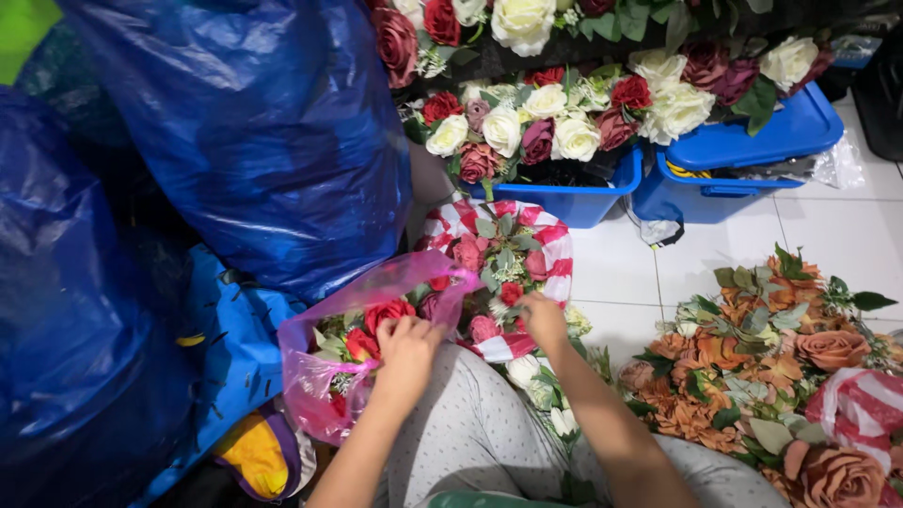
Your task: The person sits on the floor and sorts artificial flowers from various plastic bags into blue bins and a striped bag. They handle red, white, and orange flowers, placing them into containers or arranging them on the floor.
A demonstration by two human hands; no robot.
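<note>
Big blue plastic sacks crowd the left, blue tubs of white and red roses stand far off, and a heap of orange flowers lies to the right on the tiled floor. The pink bag of red roses sits near on the person's lap, its mouth facing right, its lower part hidden by the forearm. The left hand has its fingers curled on the bag's flowers; the right hand pinches the red-and-white striped bag just beyond, though I cannot tell its exact grip.

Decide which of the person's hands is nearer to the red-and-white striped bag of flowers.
Right. The right hand rests at the striped bag's lower edge, touching its flowers. The left hand is off to its left, in the pink bag.
</note>
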